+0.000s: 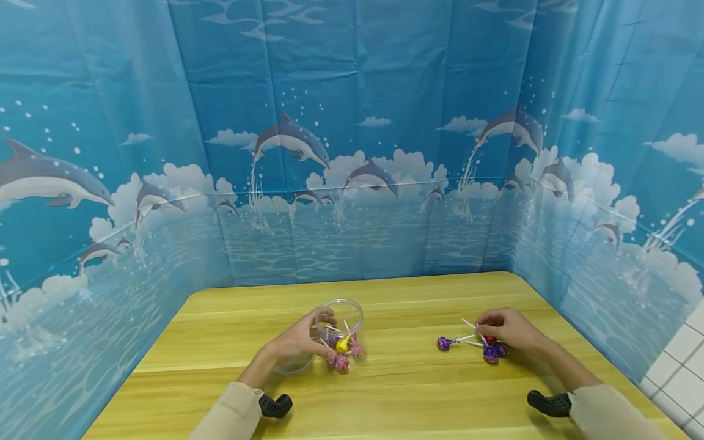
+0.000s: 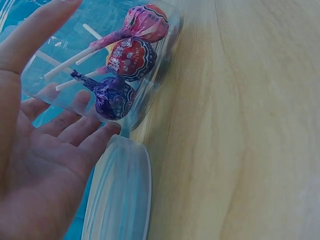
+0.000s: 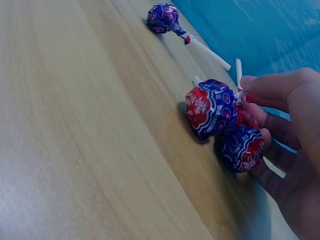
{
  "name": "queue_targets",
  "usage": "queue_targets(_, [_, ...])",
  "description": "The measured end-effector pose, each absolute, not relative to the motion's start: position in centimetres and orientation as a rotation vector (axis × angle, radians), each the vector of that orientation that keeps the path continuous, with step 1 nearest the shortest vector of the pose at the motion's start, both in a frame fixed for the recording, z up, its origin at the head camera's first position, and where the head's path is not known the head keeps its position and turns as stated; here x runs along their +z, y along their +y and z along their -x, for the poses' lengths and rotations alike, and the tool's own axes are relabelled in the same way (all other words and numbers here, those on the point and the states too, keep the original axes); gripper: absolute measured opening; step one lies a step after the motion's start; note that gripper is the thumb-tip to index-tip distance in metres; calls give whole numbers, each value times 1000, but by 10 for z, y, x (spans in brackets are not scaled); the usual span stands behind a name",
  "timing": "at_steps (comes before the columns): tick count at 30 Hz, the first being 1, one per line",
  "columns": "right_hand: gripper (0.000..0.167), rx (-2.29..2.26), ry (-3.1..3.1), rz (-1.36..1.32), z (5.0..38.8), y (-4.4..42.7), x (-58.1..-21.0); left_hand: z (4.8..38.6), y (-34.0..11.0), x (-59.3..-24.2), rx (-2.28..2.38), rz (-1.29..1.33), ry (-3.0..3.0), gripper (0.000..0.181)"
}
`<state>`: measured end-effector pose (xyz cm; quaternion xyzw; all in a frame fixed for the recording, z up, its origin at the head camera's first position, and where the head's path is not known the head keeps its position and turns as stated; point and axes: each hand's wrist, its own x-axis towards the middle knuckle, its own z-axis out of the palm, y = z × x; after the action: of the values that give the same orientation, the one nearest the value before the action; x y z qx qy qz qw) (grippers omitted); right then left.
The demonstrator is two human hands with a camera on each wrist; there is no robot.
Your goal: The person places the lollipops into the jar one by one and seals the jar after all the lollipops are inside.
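Note:
A clear plastic jar (image 1: 340,300) stands on the table, with several wrapped lollipops inside, pink, purple and yellow. Around its left side curves my left hand (image 1: 301,337), thumb in front and fingers behind. The left wrist view shows a pink lollipop (image 2: 146,23) and a purple lollipop (image 2: 115,98) through the jar's wall. My right hand (image 1: 511,328) pinches a red-wrapped lollipop (image 3: 246,118) near its stick, partly hidden by the fingers. Two purple-and-red lollipops (image 3: 211,108) lie against it. Another purple lollipop (image 1: 443,343) lies to their left.
A translucent round lid (image 2: 122,187) rests on the table beside the jar, below my left hand. The yellow wooden table (image 1: 401,391) reaches back to a blue dolphin-print curtain (image 1: 352,238). White tiles (image 1: 679,366) show at the far right.

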<state>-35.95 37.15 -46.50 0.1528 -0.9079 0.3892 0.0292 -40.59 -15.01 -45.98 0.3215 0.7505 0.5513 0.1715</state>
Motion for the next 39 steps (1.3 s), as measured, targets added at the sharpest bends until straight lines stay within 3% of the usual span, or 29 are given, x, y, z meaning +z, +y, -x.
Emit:
queue_targets(13, [18,1503,-2739,-545,355,368,-436,406,-153,-459,1562,-905,2134,78])
queue_targets(39, [23,1600,-2583,-515,363,328,-412,406,-150,-459,1541,-912,2158,80])
